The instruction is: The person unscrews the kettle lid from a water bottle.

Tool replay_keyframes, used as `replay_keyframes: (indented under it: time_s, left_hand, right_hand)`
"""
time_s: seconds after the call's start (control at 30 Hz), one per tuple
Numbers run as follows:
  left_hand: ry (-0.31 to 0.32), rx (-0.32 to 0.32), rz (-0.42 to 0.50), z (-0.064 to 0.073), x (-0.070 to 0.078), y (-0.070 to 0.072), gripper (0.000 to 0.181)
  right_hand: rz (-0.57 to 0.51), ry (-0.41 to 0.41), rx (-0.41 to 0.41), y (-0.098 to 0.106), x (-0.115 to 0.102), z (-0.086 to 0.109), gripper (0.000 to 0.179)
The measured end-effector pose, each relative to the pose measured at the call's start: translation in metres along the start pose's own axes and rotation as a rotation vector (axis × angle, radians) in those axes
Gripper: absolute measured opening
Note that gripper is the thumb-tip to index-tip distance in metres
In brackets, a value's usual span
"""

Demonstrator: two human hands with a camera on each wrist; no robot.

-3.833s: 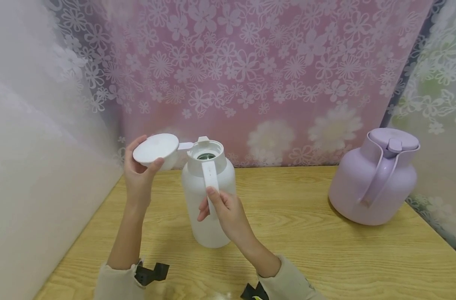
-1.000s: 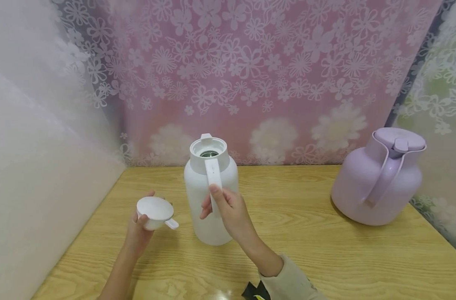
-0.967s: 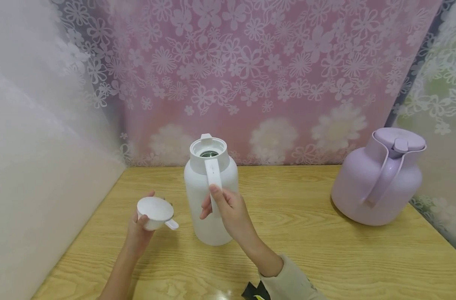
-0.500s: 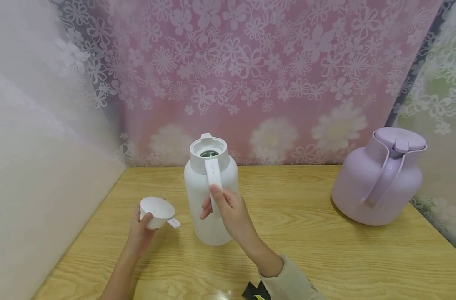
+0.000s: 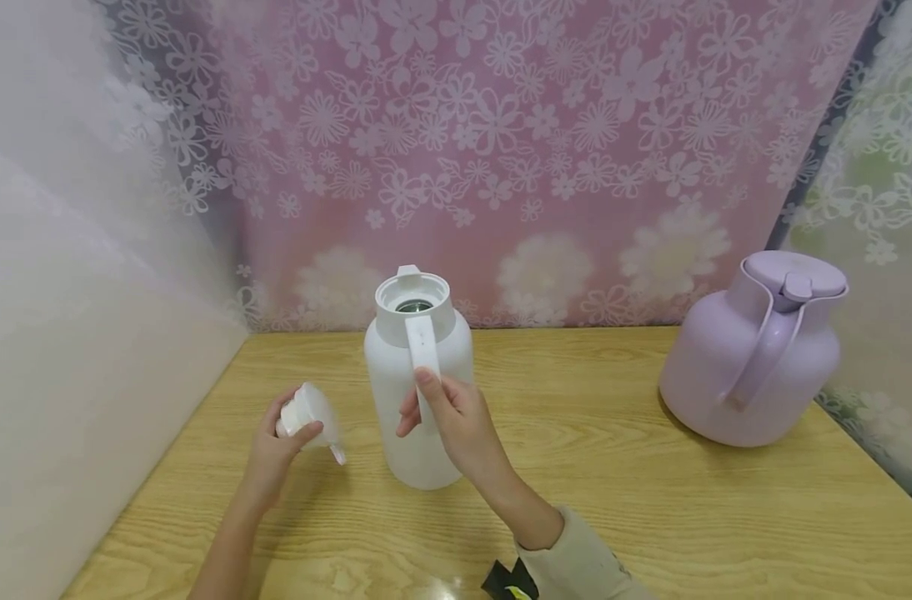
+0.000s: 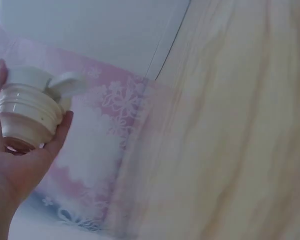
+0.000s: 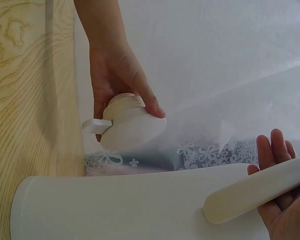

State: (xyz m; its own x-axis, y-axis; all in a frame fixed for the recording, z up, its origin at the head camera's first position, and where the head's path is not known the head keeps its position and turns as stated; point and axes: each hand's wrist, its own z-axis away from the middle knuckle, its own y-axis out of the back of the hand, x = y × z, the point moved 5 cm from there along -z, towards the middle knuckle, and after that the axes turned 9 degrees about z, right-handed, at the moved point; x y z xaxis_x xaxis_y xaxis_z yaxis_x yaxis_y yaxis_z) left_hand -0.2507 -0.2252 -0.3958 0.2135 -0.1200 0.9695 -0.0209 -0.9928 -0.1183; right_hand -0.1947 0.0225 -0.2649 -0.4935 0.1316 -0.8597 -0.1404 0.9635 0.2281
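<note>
A white thermos jug point(image 5: 418, 367) stands upright on the wooden table with its mouth uncovered, so the dark inner opening shows. My right hand point(image 5: 456, 421) grips the jug's handle point(image 5: 423, 342), thumb on the near side. Left of the jug and above the table, my left hand point(image 5: 276, 446) holds the jug's white lid point(image 5: 311, 414), tilted on its side with its tab pointing down. In the left wrist view the ridged threaded underside of the lid point(image 6: 30, 107) shows between thumb and fingers. The right wrist view shows the lid's smooth top point(image 7: 132, 131).
A lilac thermos jug point(image 5: 752, 358) with its lid on stands at the right of the wooden table point(image 5: 576, 467). A flowered pink curtain point(image 5: 501, 167) hangs along the back edge. A pale wall point(image 5: 88, 333) rises at the left.
The left hand has brought the lid from beside the jug's mouth down and left, then turned it from nearly level onto its side. The right hand keeps its grip on the handle.
</note>
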Motion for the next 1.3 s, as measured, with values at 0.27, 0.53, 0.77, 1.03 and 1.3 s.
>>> replay_keyframes:
  time_s: [0.27, 0.53, 0.77, 1.03, 1.3]
  left_hand:
    - [-0.004, -0.103, -0.557, -0.011, 0.011, -0.007, 0.079]
    - [-0.102, -0.251, -0.842, -0.016, 0.015, -0.019, 0.076]
    - [-0.118, -0.339, -0.968, -0.020, 0.011, -0.025, 0.072]
    - [-0.153, -0.415, -1.154, -0.022, 0.005, -0.037, 0.070]
    - [-0.111, -0.439, -1.206, -0.022, -0.001, -0.042, 0.072]
  right_hand:
    - [0.005, -0.002, 0.002, 0.001, -0.001, -0.001, 0.038]
    - [-0.001, -0.001, 0.004, 0.000, 0.000, -0.001, 0.038]
    - [0.001, 0.002, -0.002, 0.000, -0.001, -0.001, 0.038]
    - [0.000, 0.005, 0.003, 0.000, -0.001, -0.001, 0.038]
    - [-0.005, -0.003, 0.003, 0.000, 0.001, 0.000, 0.039]
